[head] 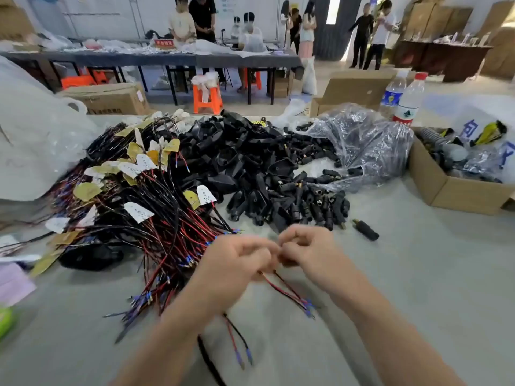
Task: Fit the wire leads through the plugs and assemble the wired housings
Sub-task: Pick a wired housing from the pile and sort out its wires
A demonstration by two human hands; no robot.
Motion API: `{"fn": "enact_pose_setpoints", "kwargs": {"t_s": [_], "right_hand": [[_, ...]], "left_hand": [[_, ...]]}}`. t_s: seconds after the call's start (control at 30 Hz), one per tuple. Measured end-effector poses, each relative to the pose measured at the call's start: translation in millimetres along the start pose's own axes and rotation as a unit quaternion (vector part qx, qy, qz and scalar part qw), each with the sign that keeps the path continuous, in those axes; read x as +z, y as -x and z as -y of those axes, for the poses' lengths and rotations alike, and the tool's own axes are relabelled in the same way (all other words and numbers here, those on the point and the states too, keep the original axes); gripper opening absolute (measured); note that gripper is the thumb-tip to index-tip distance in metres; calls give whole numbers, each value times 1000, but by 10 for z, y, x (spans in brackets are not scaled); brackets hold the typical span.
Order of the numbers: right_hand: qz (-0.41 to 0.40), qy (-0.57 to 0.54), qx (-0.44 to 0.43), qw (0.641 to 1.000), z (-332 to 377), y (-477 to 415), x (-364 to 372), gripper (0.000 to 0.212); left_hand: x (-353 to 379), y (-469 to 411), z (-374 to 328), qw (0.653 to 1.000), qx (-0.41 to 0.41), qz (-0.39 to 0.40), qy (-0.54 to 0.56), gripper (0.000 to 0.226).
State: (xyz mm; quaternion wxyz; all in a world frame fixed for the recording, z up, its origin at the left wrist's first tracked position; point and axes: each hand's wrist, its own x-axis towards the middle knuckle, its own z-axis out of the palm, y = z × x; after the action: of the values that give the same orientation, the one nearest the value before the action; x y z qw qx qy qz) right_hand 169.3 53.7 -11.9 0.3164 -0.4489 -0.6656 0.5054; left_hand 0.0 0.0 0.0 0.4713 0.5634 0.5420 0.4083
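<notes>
Head camera shows left hand (239,260) and right hand (303,252) curled together, near centre, pinching red-and-black wire leads (284,288). Threading seems underway; next the tips need guiding through one from the far pile of plugs (306,196).

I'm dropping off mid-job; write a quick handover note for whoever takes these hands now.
Hands: left hand and right hand both curled, pinching one set of red and black leads between them above the table; any plug in the fingers is hidden.
Supplies: wire pile left, housings centre, plugs right, one loose plug nearest the right hand.
Done: no finished assembly visible.
Left: thread leads through a plug, then fit the housing.
</notes>
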Motion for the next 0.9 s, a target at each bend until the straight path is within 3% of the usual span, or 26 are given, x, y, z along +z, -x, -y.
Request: {"fn": "enact_pose_setpoints", "kwargs": {"t_s": [0.07,0.13,0.23,0.33,0.4,0.57,0.73,0.83,0.9], "right_hand": [[-133,57,9,989,-29,-248,120,21],[-141,124,0,982,0,-466,313,16],[-111,209,-25,971,-29,-688,580,11],[-73,301,-67,948,-94,-752,716,19],[-65,280,-66,955,-134,-770,688,23],[-144,291,-55,944,-171,-770,521,8],[-166,315,-54,933,-133,-788,440,17],[-206,226,-44,951,-143,-782,354,8],[-228,123,-38,965,-146,-812,267,18]], "left_hand": [[-60,-284,38,984,16,-176,-38,28],[-154,-574,61,958,30,-276,-70,36],[-251,-796,214,938,37,-333,-84,42],[-271,-846,344,927,56,-340,-147,43],[-246,-857,389,916,90,-348,-178,44],[-249,-857,382,916,88,-341,-194,48],[-184,-901,354,912,73,-320,-244,63],[-183,-899,359,909,56,-321,-261,76],[-175,-890,351,911,60,-310,-265,77]]}}
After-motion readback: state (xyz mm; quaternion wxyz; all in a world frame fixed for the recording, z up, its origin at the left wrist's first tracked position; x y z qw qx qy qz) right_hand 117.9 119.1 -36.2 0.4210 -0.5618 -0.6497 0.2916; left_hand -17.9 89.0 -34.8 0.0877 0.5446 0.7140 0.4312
